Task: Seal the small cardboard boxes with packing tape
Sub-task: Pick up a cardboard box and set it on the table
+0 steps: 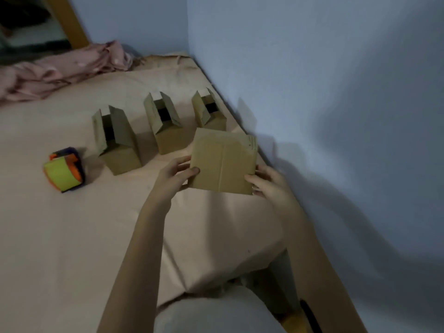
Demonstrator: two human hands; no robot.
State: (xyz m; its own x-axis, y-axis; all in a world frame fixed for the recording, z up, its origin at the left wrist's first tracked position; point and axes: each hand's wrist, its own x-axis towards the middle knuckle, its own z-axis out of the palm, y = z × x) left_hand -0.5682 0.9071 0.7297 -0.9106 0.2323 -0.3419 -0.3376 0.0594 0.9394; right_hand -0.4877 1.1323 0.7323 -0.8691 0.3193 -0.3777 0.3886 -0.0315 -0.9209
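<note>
Observed: a person holds one small cardboard box (223, 162) in the air above the bed (60, 236), its closed face turned toward the camera with the centre seam between the flaps visible and, as far as can be seen, untaped. The left hand (174, 175) grips the box's left edge, thumb on the face and fingers curled behind; the right hand (268, 181) grips the lower right corner in like manner. Both grips are closed on the box; neither is free. Three further boxes stand in a row on the bed beyond it: the left box (120, 143), the middle box (165, 123) and the far box (209, 114), all with top flaps standing open. The tape dispenser (66, 170) lies on the bed well to the left, apart from either hand. A crumpled pink blanket (60, 68) lies at the back. Assessment: sealing of this box has not begun. Risks: the flaps may spring apart once one hand lets go to fetch the dispenser, since nothing else holds them; the soft bed gives poor backing, so pressing tape down may tilt the box or wrinkle the strip; a reach leftward could knock the open boxes nearby.
</note>
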